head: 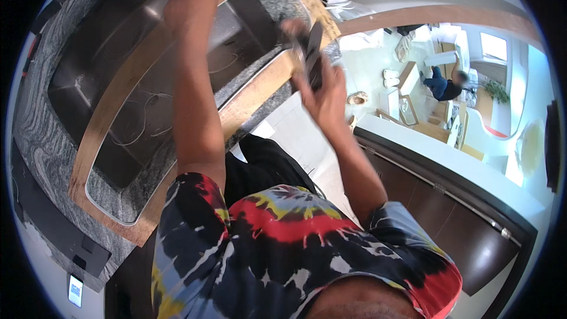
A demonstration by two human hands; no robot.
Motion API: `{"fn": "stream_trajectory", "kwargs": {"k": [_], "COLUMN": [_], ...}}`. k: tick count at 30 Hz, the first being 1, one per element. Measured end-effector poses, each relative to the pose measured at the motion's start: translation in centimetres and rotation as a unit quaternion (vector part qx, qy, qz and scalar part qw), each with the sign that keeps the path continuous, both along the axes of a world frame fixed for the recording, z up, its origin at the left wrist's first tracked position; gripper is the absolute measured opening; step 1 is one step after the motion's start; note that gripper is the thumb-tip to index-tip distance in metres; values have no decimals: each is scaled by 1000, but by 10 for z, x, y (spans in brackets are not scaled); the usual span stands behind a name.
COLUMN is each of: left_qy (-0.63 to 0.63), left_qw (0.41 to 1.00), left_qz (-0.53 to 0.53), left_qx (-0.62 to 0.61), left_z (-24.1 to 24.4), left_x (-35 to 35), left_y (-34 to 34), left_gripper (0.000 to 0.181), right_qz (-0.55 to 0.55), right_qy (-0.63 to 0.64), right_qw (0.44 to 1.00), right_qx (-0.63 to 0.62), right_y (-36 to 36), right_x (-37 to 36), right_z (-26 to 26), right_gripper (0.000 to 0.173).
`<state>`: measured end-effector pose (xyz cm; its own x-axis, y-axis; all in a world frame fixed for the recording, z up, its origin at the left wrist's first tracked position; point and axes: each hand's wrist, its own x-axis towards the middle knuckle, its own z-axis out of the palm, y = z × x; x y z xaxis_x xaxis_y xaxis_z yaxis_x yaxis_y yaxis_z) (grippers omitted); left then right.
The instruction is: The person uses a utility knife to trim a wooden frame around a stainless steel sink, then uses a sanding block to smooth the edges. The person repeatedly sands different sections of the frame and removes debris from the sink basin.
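Note:
A wooden frame with a rounded opening and a thin pale strip along its inner edge lies tilted across a dark sink. My left hand grips its far rail, with a finger stretched along the wood. Close to the frame's right end, my right hand holds a dark tool. Motion blurs this tool, and its exact kind is unclear. A skin-toned blur touches its far side; I cannot tell what that is. Through the opening, a thin pale cord shows inside the sink.
Grey veined stone countertop surrounds the sink. A phone with a lit screen is at lower left. Cables and plastic sit past the frame's right end. Beyond a white ledge, a person is among furniture parts.

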<state>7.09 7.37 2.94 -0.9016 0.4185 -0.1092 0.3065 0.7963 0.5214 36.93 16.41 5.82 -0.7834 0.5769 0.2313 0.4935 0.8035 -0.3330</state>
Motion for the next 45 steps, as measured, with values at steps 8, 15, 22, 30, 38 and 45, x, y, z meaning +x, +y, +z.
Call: {"fn": "stream_trajectory", "kwargs": {"k": [8,15,22,30,38,45], "left_qy": [30,165,165,117,113,19], "left_qw": [998,916,936,969,983,981], "left_qz": [-40,-305,-310,-164,-47,152], "left_qx": [39,200,-35,-145,-139,-119], "left_z": [11,45,5,25,8,42], "left_x": [5,127,223,251,245,238], "left_y": [1,40,37,81,120,127], "left_gripper": [63,43,77,83,78,63], "right_qz": [-192,-7,100,158,269,250], "right_qy": [228,520,459,248,167,149], "right_qw": [843,244,361,847,326,485], "right_qx": [-448,-818,-806,-442,-891,-825], "right_y": [-27,33,163,275,307,328], "right_x": [149,179,130,26,-47,-58], "right_z": [58,37,25,41,22,12], "right_gripper": [45,73,80,58,84,49]}}
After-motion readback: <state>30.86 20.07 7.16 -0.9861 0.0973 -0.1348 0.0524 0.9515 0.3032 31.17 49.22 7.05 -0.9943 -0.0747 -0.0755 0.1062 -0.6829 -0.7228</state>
